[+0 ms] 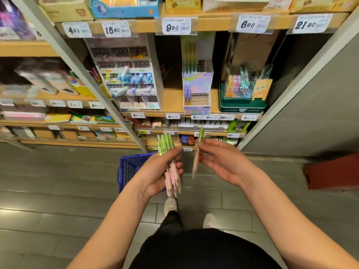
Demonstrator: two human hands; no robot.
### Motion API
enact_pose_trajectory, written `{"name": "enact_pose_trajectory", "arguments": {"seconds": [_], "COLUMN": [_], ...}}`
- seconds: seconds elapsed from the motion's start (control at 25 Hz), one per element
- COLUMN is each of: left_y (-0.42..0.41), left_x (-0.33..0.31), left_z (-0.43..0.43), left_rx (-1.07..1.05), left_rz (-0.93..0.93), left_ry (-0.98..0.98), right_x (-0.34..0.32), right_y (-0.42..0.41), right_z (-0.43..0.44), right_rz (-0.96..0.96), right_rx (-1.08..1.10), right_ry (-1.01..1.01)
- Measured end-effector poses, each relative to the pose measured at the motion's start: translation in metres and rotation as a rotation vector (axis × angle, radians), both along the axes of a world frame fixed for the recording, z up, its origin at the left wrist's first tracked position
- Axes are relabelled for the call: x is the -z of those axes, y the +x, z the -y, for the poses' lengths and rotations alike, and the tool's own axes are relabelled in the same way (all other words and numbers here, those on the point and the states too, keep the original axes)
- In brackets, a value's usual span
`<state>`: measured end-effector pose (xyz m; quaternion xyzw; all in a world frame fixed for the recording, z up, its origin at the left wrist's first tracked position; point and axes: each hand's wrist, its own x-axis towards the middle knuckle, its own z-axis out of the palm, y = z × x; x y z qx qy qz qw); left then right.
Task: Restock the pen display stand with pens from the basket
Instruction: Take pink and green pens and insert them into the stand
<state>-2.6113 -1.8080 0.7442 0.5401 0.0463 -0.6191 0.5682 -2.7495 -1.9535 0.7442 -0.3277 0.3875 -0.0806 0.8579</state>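
Head view: left hand [155, 172] gripping pens [173, 176] half-hides the basket [128, 167].

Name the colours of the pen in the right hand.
Green top, pale pink lower barrel: the pen pinched by the right hand, head view.

- We get one wide-angle head view, looking forward and down along both forearms.
- Close in, mid-frame: left hand [159, 172] gripping pen bunch [172, 171], right hand [221, 162] pinching single pen [195, 166].
- Shelves [172, 100] sit beyond the fingertips, floor [58, 181] beneath them.
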Motion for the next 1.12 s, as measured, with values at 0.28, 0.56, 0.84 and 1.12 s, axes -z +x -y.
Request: {"name": "enact_pose_trajectory", "arguments": {"seconds": [0.28,0.56,0.84,1.12], "left_y": [0.075,0.114,0.122,0.146], "left_x": [0.004,0.023,0.048,0.088], "left_z": [0.025,0.076,0.152,0.215], "left_rx": [0.056,0.119,-0.034,-0.092], "left_rz": [-0.031,-0.099,-0.050,-0.029], "left_ry": [-0.057,-0.069,-0.042,-0.129], "right_x": [-0.002,0.008,0.046,0.093], "right_y": [0.062,0.092,0.106,0.132], "right_z": [0.006,0.035,0.116,0.180], "right_rz": [-0.032,-0.063,-0.070,-0.048], "right_rx": [0.027,0.161,0.117,0.077], "right_ry": [-0.081,-0.055,0.003,-0.077]}}
